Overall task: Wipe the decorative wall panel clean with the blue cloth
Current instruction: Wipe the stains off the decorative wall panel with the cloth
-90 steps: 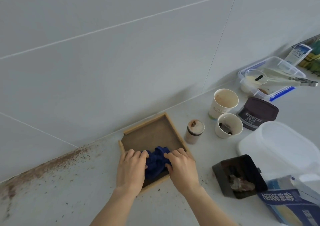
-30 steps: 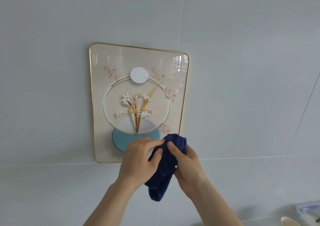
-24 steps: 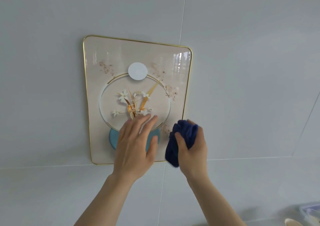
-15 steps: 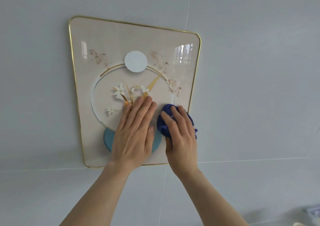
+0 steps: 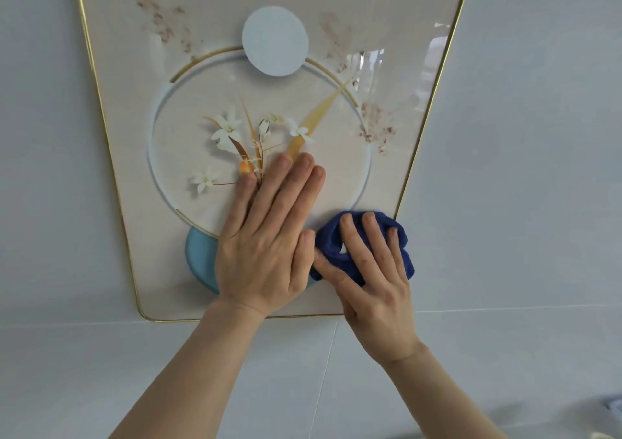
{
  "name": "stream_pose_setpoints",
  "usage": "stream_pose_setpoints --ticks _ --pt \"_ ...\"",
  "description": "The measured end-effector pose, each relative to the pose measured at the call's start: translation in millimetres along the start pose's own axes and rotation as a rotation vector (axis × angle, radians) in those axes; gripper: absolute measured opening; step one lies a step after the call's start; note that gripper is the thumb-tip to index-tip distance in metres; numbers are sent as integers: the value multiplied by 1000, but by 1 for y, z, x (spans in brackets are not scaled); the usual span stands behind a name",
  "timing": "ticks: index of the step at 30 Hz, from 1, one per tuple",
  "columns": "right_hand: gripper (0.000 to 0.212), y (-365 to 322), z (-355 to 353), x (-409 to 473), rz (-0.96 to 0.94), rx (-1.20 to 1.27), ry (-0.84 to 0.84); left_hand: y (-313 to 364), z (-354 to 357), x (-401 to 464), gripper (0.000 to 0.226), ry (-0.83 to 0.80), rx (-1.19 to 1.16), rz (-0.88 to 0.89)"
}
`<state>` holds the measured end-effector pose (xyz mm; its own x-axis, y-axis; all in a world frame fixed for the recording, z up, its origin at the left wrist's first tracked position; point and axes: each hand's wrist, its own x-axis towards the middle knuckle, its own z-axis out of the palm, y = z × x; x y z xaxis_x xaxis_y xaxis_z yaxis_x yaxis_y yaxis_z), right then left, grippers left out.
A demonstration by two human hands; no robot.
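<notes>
The decorative wall panel (image 5: 188,78) hangs on the grey tiled wall, cream with a gold rim, a printed ring, white flowers and a pale blue disc. Brown smudges mark its upper left, upper right and right side. My left hand (image 5: 269,236) lies flat on the panel's lower middle, fingers together and pointing up. Just to its right, my right hand (image 5: 373,283) presses the bunched dark blue cloth (image 5: 331,240) against the panel's lower right corner, near the gold rim.
Grey wall tiles (image 5: 521,169) surround the panel, with a horizontal grout line just below its bottom edge. A sliver of a container shows at the far lower right corner (image 5: 614,405).
The view has closed in on the panel. My right hand has slid the cloth down toward the lower right corner. My left hand stays flat on the panel.
</notes>
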<state>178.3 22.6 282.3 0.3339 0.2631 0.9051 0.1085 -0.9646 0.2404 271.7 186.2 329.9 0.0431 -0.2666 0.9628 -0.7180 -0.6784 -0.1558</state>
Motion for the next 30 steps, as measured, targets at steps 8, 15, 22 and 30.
stream_pose_setpoints --ticks 8,15,22,30 --pt "35 22 -23 84 185 112 237 1 2 0 62 22 14 -5" --pt "37 0 -15 26 202 98 147 1 3 -1 62 29 35 -4" --pt "40 -10 -18 3 205 -7 96 -1 9 -4 60 23 95 -25" --pt "62 -32 -44 -16 241 -111 -155 5 -17 3 65 -129 -17 -45"
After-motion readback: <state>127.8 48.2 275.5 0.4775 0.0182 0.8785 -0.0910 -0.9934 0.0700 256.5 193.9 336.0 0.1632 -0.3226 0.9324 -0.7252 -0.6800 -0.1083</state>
